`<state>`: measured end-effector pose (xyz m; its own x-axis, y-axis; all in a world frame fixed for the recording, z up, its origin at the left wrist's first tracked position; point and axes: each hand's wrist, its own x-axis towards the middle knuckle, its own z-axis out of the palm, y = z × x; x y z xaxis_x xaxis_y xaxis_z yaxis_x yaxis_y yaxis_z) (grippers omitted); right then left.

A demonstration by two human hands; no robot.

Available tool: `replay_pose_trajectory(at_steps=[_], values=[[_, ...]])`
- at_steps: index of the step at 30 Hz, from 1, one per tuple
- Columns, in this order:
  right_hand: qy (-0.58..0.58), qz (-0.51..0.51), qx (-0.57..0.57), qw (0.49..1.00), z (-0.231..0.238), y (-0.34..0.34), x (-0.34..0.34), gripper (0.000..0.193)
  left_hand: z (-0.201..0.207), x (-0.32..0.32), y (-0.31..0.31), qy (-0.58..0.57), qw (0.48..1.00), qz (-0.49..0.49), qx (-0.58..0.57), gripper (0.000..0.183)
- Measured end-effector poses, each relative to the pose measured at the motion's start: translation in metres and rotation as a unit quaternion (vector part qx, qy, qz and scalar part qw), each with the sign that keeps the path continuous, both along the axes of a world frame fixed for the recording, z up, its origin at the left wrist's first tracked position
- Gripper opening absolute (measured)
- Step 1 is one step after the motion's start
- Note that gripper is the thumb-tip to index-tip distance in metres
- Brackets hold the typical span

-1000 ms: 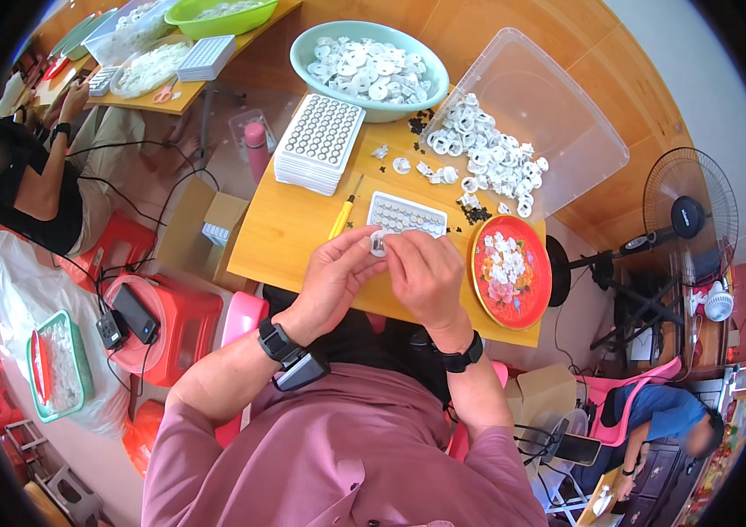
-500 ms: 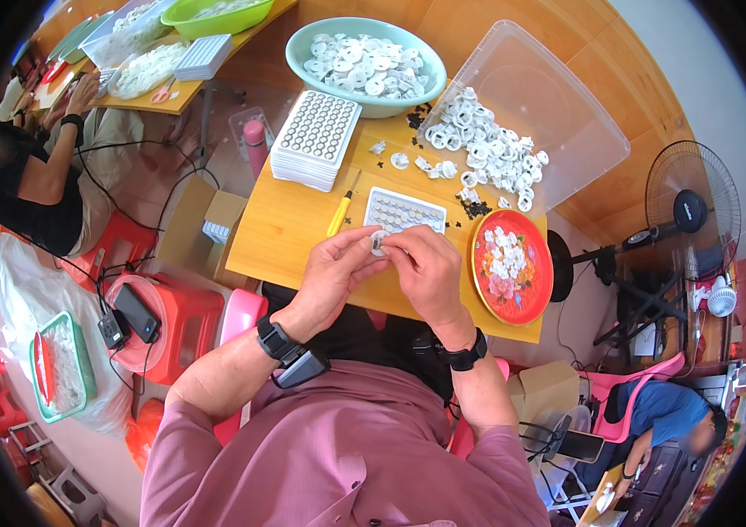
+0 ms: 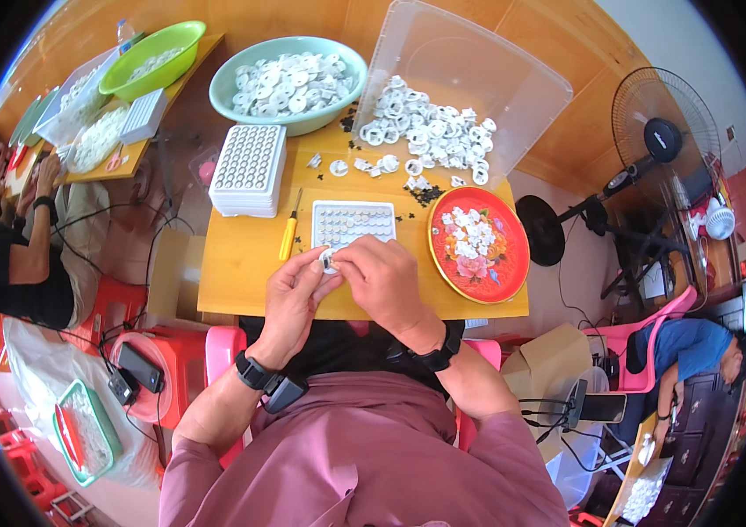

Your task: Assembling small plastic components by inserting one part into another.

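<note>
A small white round plastic part (image 3: 329, 261) is pinched between the thumb and fingers of my left hand (image 3: 292, 290), above the table's front edge. My right hand (image 3: 388, 283) meets its right side with thumb and fingers pressed together; what lies between those fingertips is hidden. Just beyond my hands is a white tray (image 3: 353, 209) with rows of small round pieces. A yellow-handled screwdriver (image 3: 288, 235) lies to its left. On the right stands a red flowered plate (image 3: 439, 279) bearing a heap of small white pieces.
A stack of white trays (image 3: 245, 200) stands at the back left, below a teal basin (image 3: 225, 107) of white parts. A clear plastic box (image 3: 487, 61) lies tipped, white parts spilling from it. Tiny black pieces (image 3: 422, 194) are scattered nearby. A fan (image 3: 659, 139) stands right; co-workers sit at both sides.
The view has shifted, so the table and its contents sit lower and further left. My hands remain together at the white part, which shows more of its face now.
</note>
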<state>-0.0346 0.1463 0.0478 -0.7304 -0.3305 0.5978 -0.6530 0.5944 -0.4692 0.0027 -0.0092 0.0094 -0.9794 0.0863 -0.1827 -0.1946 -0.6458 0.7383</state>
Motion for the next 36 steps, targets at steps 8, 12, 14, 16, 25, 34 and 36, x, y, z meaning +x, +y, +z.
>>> replay_pose_trajectory(at_steps=[8,12,14,16,25,34,36], values=[[-0.037,-0.037,-0.026,0.998,-0.010,-0.004,0.007,0.006,-0.004,0.002,0.006,0.038,0.998,0.039,-0.043,0.026],[-0.095,-0.041,-0.055,0.993,-0.007,-0.003,0.009,0.005,-0.005,0.001,0.006,0.032,0.997,0.026,-0.058,0.026],[-0.111,-0.037,-0.056,0.992,-0.005,-0.002,0.009,0.006,-0.002,0.001,0.003,0.015,0.998,0.004,-0.057,0.026],[-0.152,-0.035,-0.076,0.985,-0.001,-0.002,0.009,0.007,-0.002,0.001,0.001,0.019,0.998,-0.005,-0.062,0.026],[-0.319,-0.004,-0.155,0.935,-0.006,0.000,0.002,0.010,0.003,-0.001,-0.004,-0.016,0.999,-0.035,-0.029,0.025],[-0.451,0.088,-0.252,0.851,0.002,0.020,-0.015,0.013,0.013,-0.002,0.001,0.003,0.997,-0.029,-0.078,0.028],[-0.455,0.095,-0.243,0.852,0.003,0.020,-0.014,0.013,0.012,0.000,0.000,0.008,0.994,-0.034,-0.100,0.026]])
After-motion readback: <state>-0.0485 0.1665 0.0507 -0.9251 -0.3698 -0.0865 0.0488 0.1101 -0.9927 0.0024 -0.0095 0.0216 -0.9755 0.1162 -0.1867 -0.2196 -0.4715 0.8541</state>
